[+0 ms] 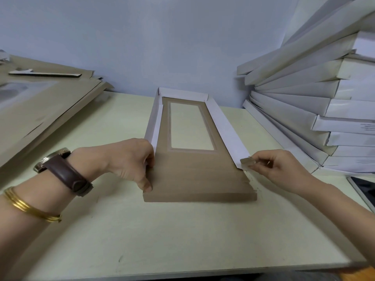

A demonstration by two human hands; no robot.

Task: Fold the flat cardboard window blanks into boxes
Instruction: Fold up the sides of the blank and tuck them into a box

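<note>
Blank [199, 175] is lying on table [182, 230], far wall already standing. My left hand [129, 161] is gripping its left edge, fingers curled. My right hand [278, 167] is pinching the tab [246, 160] at its right edge. Card is looking light, stiff and crease-prone, so I am judging 2 holds on the scored folds best, off the window [191, 124].

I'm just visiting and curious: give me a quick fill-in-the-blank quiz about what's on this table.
The brown watch sits on the ____ wrist. The half-folded box has a rectangular ____ in its brown panel. The white boxes are stacked on the table's ____ side.
Missing words: left, window, right.
</note>
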